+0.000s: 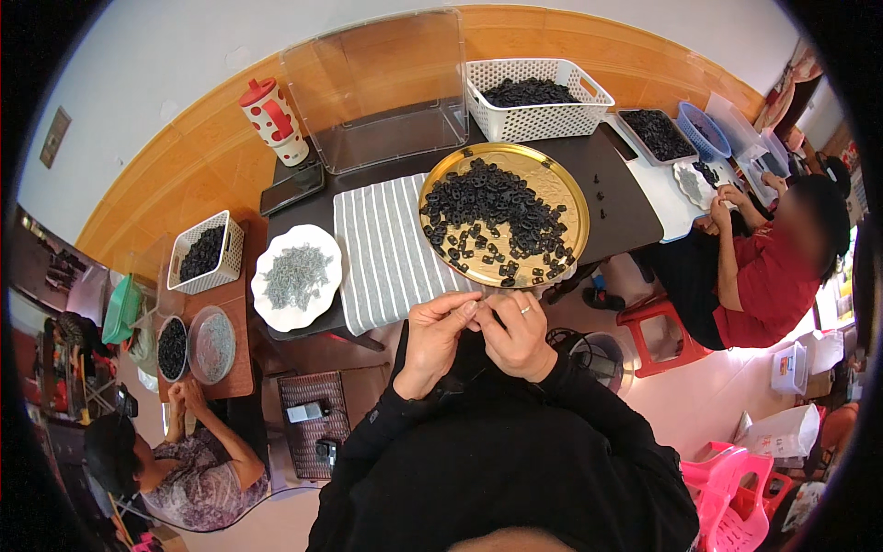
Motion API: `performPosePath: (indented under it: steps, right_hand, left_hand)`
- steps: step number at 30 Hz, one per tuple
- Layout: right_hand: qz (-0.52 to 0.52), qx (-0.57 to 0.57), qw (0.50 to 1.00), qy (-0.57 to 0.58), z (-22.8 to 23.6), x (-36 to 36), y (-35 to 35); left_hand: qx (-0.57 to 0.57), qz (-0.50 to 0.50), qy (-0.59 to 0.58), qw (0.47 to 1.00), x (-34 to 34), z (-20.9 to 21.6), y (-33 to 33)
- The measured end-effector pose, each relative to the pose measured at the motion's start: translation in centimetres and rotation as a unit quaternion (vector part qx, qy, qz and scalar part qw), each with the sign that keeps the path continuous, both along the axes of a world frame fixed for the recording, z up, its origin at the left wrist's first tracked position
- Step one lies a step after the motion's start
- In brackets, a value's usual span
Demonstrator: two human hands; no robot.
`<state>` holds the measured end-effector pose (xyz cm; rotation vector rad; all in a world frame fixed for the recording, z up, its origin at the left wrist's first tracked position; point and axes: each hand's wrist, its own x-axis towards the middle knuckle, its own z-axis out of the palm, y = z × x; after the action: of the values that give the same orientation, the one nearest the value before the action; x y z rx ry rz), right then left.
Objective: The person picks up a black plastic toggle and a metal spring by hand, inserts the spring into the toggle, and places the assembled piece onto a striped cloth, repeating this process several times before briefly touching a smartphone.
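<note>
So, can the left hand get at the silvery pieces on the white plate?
Likely yes: the silvery pieces lie uncovered on the white plate, with only the striped cloth between. The left hand meets the right hand at the fingertips, though.

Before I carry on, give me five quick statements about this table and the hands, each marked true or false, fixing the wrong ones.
1. The white basket behind the gold tray holds black parts. True.
2. The white plate holds black parts. False: the plate holds silvery pieces.
3. The left hand wears the ring. False: the ring is on the right hand.
4. The striped cloth lies partly under the tray. True.
5. The dotted cup stands left of the clear box. True.
</note>
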<state>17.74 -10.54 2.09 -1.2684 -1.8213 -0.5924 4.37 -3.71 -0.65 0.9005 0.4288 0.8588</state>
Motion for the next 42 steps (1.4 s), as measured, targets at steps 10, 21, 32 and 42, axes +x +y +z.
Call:
performPosePath:
  steps: [10,21,32,42]
  right_hand:
    - [0.066,-0.077,0.991,0.085,-1.0,0.6,-2.0]
    - [0.018,-0.169,0.946,0.275,-0.7,7.8,0.4]
    - [0.011,-0.263,0.961,0.083,0.5,10.4,2.1]
    - [0.019,-0.283,0.957,-0.057,0.1,9.4,2.8]
  left_hand:
    - [-0.015,-0.043,0.046,0.998,-0.5,-0.5,-0.9]
    - [0.023,0.024,0.099,0.995,-2.4,0.4,-0.6]
    - [0.043,0.040,0.103,0.993,-2.9,1.0,-0.4]
    - [0.077,0.016,0.108,0.991,-1.5,0.1,0.9]
